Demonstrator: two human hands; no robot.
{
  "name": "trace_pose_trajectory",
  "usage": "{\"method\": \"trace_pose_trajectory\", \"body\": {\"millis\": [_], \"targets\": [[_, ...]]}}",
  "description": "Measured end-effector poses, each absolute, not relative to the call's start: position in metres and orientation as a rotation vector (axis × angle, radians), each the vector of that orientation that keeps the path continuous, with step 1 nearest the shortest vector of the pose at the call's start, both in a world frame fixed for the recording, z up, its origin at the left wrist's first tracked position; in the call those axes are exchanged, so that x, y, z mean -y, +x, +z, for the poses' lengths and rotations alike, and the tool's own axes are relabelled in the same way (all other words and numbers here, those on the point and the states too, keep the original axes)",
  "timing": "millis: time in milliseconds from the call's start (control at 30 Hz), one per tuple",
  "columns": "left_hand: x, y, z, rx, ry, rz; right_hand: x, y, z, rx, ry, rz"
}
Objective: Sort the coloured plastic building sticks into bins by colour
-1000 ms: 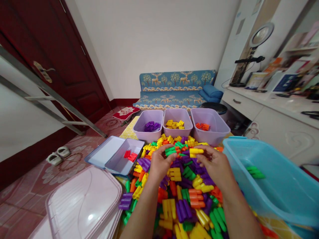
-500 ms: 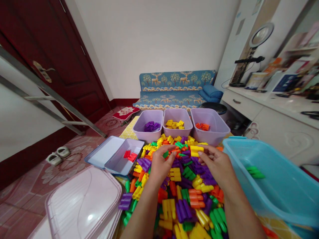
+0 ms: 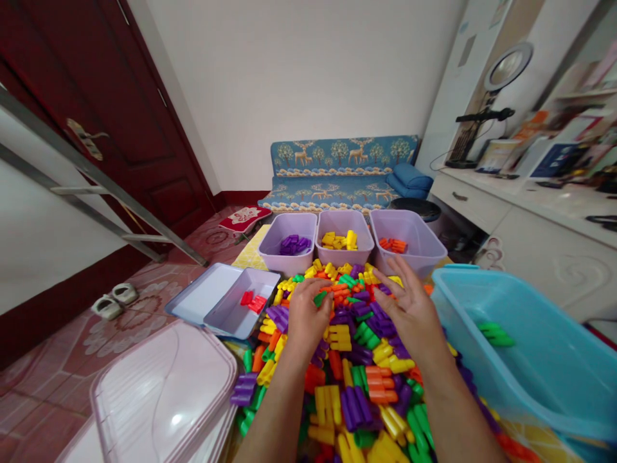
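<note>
Over the heap of coloured plastic blocks [image 3: 357,393], made of joined rounded tubes, both my hands are held apart. My left hand [image 3: 307,313] is closed, with a green block [image 3: 319,298] showing between thumb and fingers. Open and with fingers spread, my right hand [image 3: 409,307] holds nothing, above the heap's right side, near the right lilac bin [image 3: 428,256]. A yellow block [image 3: 351,240] stands tilted at the right side inside the middle lilac bin [image 3: 343,258], among other yellow blocks. Purple blocks [image 3: 295,245] lie in the left lilac bin [image 3: 286,263].
At the right stands a large blue tub [image 3: 544,360] with green blocks [image 3: 496,334] inside. A shallow tray [image 3: 219,315] at the left holds red blocks [image 3: 258,303]. Stacked lids [image 3: 164,392] lie in front of it. Orange blocks [image 3: 393,245] sit in the right lilac bin.
My right hand has let go of the yellow block and its fingers have spread. That block is now in the middle lilac bin. My left hand has barely moved.
</note>
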State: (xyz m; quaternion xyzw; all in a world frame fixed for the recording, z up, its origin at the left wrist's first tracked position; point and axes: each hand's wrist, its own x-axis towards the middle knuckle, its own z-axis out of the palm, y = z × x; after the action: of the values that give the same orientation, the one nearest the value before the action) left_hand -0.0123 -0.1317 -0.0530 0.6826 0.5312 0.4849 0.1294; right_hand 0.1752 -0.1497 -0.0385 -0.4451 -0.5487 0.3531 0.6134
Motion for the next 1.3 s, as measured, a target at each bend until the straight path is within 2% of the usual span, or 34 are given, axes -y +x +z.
{"method": "trace_pose_trajectory", "body": {"millis": [333, 700, 900, 1067, 1200, 1300], "targets": [[0.137, -0.015, -0.056, -1.741, 2.21, 0.786, 0.136, 0.177, -0.055, 1.786, -1.441, 0.552], [0.134, -0.011, -0.06, -1.779, 2.199, 0.738, 0.078, 0.15, -0.045, 2.422, -1.615, 0.286], [0.133, -0.012, -0.062, -1.779, 2.188, 0.764, 0.101, 0.163, -0.033, 2.312, -1.7, 0.312], [0.133, -0.012, -0.064, -1.774, 2.187, 0.789, 0.134, 0.171, -0.031, 1.844, -1.598, 0.604], [0.133, -0.012, -0.066, -1.771, 2.188, 0.8, 0.153, 0.175, -0.041, 1.676, -1.606, 0.856], [0.132, -0.013, -0.067, -1.775, 2.187, 0.806, 0.154, 0.182, -0.042, 1.474, -1.465, 0.83]]}}
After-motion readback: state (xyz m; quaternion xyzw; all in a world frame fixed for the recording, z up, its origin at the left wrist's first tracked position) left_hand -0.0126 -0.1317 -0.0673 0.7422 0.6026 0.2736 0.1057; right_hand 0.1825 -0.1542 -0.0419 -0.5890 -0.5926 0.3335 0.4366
